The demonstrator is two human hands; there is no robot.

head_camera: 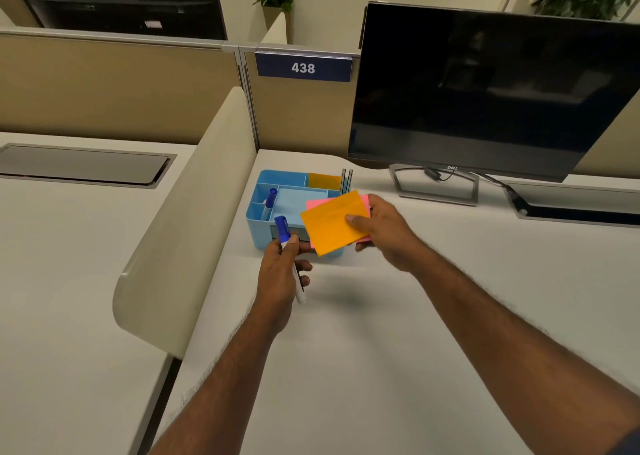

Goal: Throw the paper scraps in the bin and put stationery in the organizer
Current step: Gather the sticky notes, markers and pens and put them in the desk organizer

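The left fingers [294,243] are closed round a blue-capped marker [289,246]; the right fingers [356,220] pinch orange notes [329,227] over pink notes [363,200] above the blue organizer [263,180]. With both hands full, the loosely stacked notes could be fanned apart and dropped onto the surface [381,333].

Blue organizer [258,217], marker [290,257], orange notes [330,227]

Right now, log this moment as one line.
left hand: holds blue-capped white marker | right hand: holds orange and pink sticky notes | light-blue plastic organizer: another marker inside
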